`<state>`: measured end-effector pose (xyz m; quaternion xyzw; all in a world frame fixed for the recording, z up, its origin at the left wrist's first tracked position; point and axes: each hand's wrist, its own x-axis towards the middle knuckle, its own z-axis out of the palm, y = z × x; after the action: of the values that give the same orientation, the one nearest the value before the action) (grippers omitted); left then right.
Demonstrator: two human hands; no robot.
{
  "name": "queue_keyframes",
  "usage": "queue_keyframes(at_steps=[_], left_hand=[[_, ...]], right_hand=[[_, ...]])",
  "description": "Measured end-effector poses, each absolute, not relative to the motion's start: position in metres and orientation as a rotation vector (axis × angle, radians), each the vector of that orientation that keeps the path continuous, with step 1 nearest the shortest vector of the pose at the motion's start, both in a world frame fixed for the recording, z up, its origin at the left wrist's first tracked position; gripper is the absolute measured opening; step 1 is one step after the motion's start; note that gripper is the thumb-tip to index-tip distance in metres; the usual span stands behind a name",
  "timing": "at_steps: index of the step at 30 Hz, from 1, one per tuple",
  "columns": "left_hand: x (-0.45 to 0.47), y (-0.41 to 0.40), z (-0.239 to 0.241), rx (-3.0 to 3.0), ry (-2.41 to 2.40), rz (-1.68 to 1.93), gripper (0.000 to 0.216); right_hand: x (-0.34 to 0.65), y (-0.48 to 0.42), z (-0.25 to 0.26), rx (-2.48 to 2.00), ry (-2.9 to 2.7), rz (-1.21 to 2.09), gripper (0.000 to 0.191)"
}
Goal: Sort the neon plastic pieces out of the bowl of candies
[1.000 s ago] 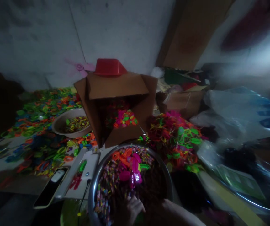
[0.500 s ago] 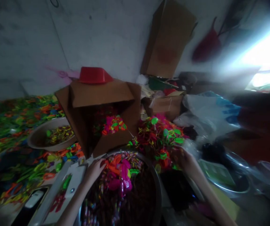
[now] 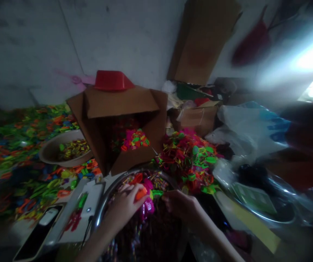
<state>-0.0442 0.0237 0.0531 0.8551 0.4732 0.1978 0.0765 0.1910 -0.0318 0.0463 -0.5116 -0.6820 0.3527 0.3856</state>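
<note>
A metal basin (image 3: 99, 211) in front of me holds many small striped, candy-like pieces, with bright plastic pieces on top. My left hand (image 3: 130, 198) is over its left part, fingers closed on an orange plastic piece (image 3: 140, 193). Against those fingers lie shiny pink plastic pieces (image 3: 147, 208). My right hand (image 3: 179, 203) hovers over the basin's right side, its fingers curled together. Whatever it may hold is hidden and dim. Just left of its fingertips is a green plastic piece (image 3: 156, 193).
Behind the basin, an open cardboard box (image 3: 120, 103) lies on its side with a red scoop (image 3: 112, 80) on top. A mixed pile (image 3: 191, 156) sits to its right. At left are a bowl (image 3: 47, 154), loose plastic pieces and a phone (image 3: 40, 233). Plastic bags (image 3: 254, 123) stand right.
My right hand has moved left from the mixed pile to the basin. My left hand has shifted right onto the orange piece. The view has turned slightly.
</note>
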Motion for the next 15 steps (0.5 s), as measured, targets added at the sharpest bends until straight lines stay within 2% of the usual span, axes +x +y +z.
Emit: queue_keyframes(at_steps=[5, 15], left_hand=[[-0.027, -0.006, 0.085, 2.81, 1.233, 0.73, 0.016], [-0.026, -0.016, 0.091, 2.947, 1.185, 0.768, 0.014]], right_hand=[[0.166, -0.043, 0.073, -1.139, -1.865, 0.696, 0.023], [0.158, -0.041, 0.067, -1.041, -1.851, 0.574, 0.022]])
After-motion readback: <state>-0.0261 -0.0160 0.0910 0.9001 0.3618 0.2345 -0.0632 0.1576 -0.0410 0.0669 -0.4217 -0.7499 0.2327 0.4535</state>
